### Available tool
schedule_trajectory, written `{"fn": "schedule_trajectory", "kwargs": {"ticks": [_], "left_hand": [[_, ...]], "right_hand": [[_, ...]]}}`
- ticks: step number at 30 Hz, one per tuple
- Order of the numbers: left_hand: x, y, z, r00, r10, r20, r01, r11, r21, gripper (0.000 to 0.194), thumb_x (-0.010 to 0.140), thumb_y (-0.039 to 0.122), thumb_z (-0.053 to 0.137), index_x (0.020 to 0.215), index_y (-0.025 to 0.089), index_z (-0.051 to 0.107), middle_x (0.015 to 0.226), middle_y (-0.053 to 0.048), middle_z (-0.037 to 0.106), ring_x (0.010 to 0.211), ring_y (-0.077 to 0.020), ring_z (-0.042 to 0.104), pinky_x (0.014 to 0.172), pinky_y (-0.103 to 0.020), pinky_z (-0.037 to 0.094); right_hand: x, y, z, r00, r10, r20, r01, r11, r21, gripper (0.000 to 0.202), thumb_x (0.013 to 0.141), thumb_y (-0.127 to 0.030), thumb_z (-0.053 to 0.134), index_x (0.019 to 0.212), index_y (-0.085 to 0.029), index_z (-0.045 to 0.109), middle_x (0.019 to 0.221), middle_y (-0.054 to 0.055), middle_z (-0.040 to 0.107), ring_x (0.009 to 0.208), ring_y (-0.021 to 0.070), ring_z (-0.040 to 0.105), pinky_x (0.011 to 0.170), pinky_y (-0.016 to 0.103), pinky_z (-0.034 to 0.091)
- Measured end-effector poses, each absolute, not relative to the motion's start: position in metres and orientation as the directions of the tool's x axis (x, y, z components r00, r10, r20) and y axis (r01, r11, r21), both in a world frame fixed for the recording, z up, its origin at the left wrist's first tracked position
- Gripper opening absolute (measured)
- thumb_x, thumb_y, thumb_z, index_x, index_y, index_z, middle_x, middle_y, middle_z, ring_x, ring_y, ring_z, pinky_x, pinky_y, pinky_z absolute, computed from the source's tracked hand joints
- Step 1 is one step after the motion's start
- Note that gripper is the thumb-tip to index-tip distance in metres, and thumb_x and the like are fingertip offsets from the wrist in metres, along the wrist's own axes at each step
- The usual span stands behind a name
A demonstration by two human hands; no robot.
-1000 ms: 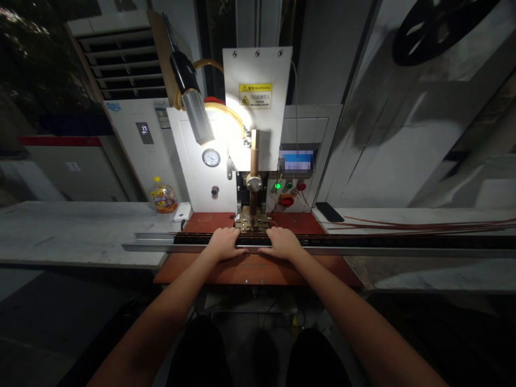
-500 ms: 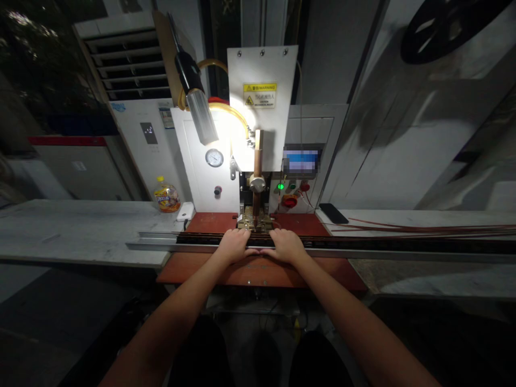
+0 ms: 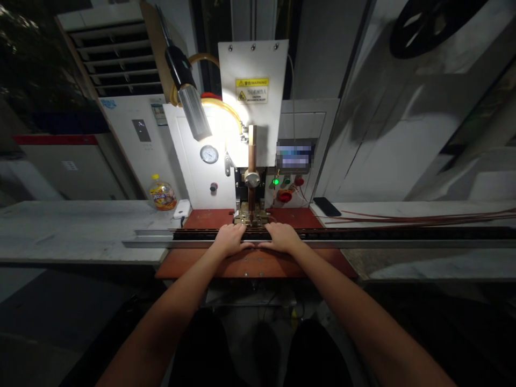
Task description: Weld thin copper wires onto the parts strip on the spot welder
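A long grey metal channel (image 3: 374,244) with dark and copper-coloured strips (image 3: 322,230) in it runs sideways across a reddish-brown work plate (image 3: 201,261). My left hand (image 3: 230,239) is closed over the channel, fingers on its far side and thumb along the front edge. Just to its right, my right hand (image 3: 282,238) grips the channel in the same way, thumb pointing inward. Behind the gap between my hands stands a machine's copper-coloured upright rod (image 3: 252,199) above a brass-coloured fixture (image 3: 244,216). My fingertips are partly hidden behind the strips.
A white machine panel (image 3: 258,64) with a warning label rises ahead, beside a lit lamp (image 3: 194,113). Buttons and a red knob (image 3: 285,196) sit on its right. A bottle (image 3: 163,196) and white device (image 3: 182,209) stand left; a phone (image 3: 327,207) and loose strips (image 3: 423,219) lie right.
The whole view has shifted slightly, so things appear a little further left and up. Both hands keep their hold on the channel, with a small gap between the thumb tips.
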State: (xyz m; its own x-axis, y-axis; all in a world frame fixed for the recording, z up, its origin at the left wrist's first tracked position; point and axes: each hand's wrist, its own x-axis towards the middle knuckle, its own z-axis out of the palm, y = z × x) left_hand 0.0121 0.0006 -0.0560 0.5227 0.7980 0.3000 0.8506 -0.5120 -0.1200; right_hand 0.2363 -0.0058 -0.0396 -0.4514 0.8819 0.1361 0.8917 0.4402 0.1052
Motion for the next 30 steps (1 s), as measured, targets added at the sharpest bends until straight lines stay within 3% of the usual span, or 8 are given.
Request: {"fn": "schedule_trajectory", "kwargs": {"ticks": [13,21,30], "left_hand": [[-0.025,0.002,-0.053,0.533,0.8,0.274,0.846,-0.511,-0.153,0.065,0.078,0.077,0.04,0.101,0.019,0.057,0.1,-0.011,0.064,0.093,-0.0279,0.061,0.078,-0.037,0.042],[-0.032,0.001,-0.06,0.534,0.785,0.314,0.845,-0.51,-0.164,0.061,0.08,0.074,0.041,0.101,0.018,0.056,0.098,-0.012,0.062,0.094,-0.0283,0.059,0.079,-0.038,0.039],[-0.03,0.0,-0.053,0.535,0.796,0.283,0.845,-0.515,-0.148,0.065,0.078,0.076,0.041,0.104,0.019,0.056,0.101,-0.012,0.064,0.095,-0.0277,0.059,0.081,-0.038,0.04]], "right_hand": [[0.24,-0.002,-0.043,-0.418,0.899,0.131,0.906,0.402,0.133,0.08,0.071,-0.087,0.035,0.108,-0.018,0.057,0.107,0.016,0.067,0.098,0.0297,0.063,0.081,0.037,0.046],[0.234,-0.006,-0.052,-0.438,0.874,0.21,0.898,0.412,0.156,0.075,0.079,-0.081,0.03,0.107,-0.017,0.056,0.107,0.017,0.065,0.097,0.0289,0.061,0.082,0.037,0.044],[0.232,-0.009,-0.045,-0.427,0.887,0.175,0.902,0.405,0.148,0.076,0.079,-0.081,0.03,0.108,-0.016,0.056,0.109,0.018,0.064,0.099,0.0283,0.061,0.083,0.036,0.044]]}}
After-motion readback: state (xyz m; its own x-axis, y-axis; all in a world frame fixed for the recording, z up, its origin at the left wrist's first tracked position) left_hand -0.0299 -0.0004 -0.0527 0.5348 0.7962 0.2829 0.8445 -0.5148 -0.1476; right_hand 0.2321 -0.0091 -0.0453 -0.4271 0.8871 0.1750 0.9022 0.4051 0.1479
